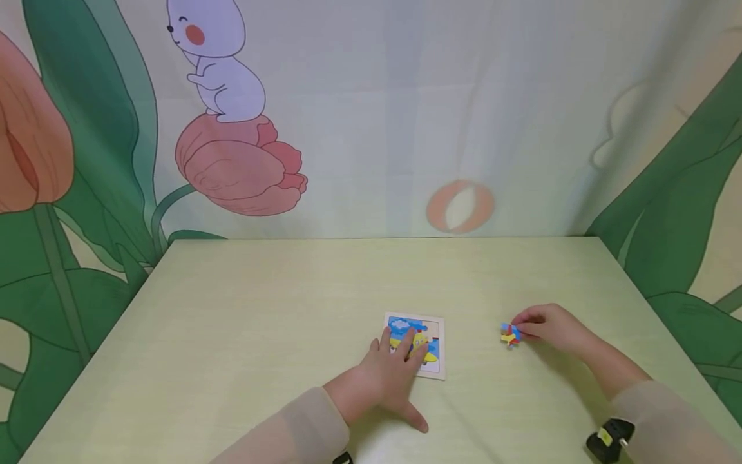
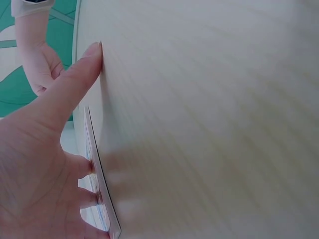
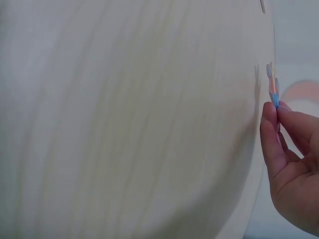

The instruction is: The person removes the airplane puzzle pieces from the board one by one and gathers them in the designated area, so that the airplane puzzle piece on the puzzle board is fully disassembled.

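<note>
A small square jigsaw puzzle board (image 1: 439,361) with a pale frame lies on the table, its picture showing blue sky, a cloud and yellow shapes. Spread over it, my left hand (image 1: 391,377) rests fingertips on the picture, thumb stretched out onto the tabletop. The left wrist view shows the board's edge (image 2: 102,179) side-on beneath those fingers. To the right, my right hand (image 1: 551,327) pinches a blue, red and yellow puzzle piece (image 1: 509,336) between thumb and fingertips. In the right wrist view the piece (image 3: 273,87) appears edge-on, raised above the table.
The pale wood-grain table (image 1: 261,309) reaches back to a curtain (image 1: 359,129) printed with a white animal and flowers. Large green leaves are printed at both sides. A black device (image 1: 610,441) sits at my right wrist.
</note>
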Motion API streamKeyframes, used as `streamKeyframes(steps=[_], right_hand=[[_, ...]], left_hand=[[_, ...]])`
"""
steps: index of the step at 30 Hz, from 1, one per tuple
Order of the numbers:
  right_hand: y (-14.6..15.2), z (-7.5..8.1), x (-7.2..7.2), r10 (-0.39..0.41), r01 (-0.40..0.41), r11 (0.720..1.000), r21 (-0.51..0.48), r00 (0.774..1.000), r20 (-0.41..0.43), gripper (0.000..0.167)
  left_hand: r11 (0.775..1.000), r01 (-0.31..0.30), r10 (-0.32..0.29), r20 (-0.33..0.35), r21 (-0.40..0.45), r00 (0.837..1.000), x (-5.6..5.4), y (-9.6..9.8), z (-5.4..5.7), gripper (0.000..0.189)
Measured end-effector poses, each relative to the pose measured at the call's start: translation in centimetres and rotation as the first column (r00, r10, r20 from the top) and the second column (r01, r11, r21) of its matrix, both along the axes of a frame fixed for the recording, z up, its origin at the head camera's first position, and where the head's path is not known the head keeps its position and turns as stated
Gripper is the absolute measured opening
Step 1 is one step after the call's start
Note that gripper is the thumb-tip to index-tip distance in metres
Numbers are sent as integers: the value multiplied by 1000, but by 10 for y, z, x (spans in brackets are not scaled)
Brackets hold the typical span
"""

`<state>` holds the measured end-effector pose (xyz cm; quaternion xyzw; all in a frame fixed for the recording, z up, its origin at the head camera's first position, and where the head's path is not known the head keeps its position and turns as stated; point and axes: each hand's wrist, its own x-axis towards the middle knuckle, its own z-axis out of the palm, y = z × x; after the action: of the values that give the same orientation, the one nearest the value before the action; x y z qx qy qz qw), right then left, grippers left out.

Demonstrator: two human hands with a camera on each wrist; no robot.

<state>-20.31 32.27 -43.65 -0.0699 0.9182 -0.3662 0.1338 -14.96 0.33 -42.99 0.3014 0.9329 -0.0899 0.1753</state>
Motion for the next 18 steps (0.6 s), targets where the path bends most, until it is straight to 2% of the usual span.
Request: streamKeyframes(steps=[10,18], right_hand=[[15,-2,-3,-8,8,1000,10,1000,18,15],[27,-1,-6,7,-7,997,74,1000,-1,12]], left_hand=[[1000,-4,4,-13,10,1000,1,-2,2,122],[1000,-9,9,-41,-9,999,1,1,2,123]])
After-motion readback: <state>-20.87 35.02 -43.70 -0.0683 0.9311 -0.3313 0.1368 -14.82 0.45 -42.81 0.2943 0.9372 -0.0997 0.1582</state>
